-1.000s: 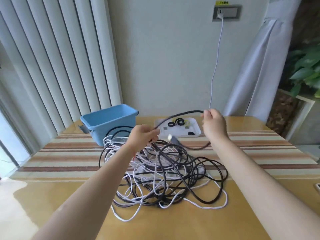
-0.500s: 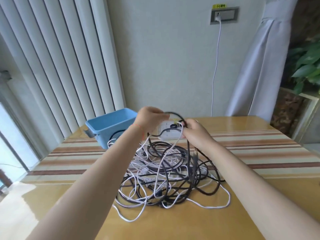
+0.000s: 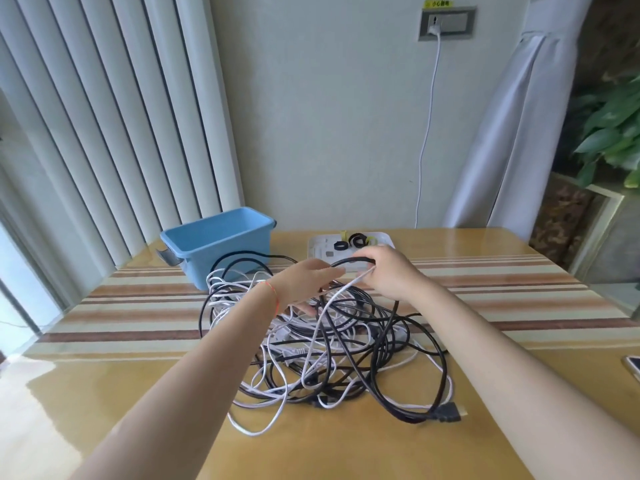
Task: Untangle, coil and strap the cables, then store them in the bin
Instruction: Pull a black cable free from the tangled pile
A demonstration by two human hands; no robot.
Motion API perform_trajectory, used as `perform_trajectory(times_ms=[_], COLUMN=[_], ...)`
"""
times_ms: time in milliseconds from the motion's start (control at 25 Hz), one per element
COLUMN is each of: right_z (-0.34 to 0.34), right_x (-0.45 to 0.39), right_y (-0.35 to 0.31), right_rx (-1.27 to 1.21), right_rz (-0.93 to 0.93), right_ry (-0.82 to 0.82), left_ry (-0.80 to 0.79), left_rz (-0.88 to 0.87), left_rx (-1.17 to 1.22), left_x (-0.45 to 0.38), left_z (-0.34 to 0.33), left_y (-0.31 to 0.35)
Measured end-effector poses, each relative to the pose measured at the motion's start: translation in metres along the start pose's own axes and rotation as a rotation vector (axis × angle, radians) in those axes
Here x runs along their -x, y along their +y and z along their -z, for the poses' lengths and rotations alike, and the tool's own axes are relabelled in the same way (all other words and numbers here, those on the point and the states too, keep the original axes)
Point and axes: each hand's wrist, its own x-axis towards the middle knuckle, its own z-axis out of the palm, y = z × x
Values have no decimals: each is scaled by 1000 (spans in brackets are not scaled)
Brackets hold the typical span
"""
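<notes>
Black cable (image 3: 349, 262) now right hand (image 3: 388, 271) only, left hand (image 3: 304, 282) released

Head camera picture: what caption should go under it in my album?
Right hand grips a black cable above the tangled black and white cables, left hand open beside the blue bin.

Yellow warning sticker (image 3: 438, 3) on wall directly above grey socket plate (image 3: 446, 22), high up and far behind right hand (image 3: 388, 271) gripping black cable (image 3: 349, 261). Dark Chinese characters, apparently 小心触电; last two blurred. No other legible text.
</notes>
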Motion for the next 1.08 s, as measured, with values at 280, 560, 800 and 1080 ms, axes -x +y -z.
perform_trajectory(times_ms=[280, 560, 800, 1080], right_z=[19, 18, 23, 40], right_x=[2, -7, -1, -1], right_y=[-8, -14, -54, -33], right_rx=[30, -169, -345, -199], right_rz=[-52, -94, 48, -87], right_ry=[-324, 36, 64, 256], left_ry=[340, 1003, 590, 43], left_rz=[36, 216, -357, -196], left_rx=[-186, -190, 156, 688], left_x=[0, 11, 19, 7], left_z=[53, 98, 50, -1], left_y=[-25, -44, 12, 13])
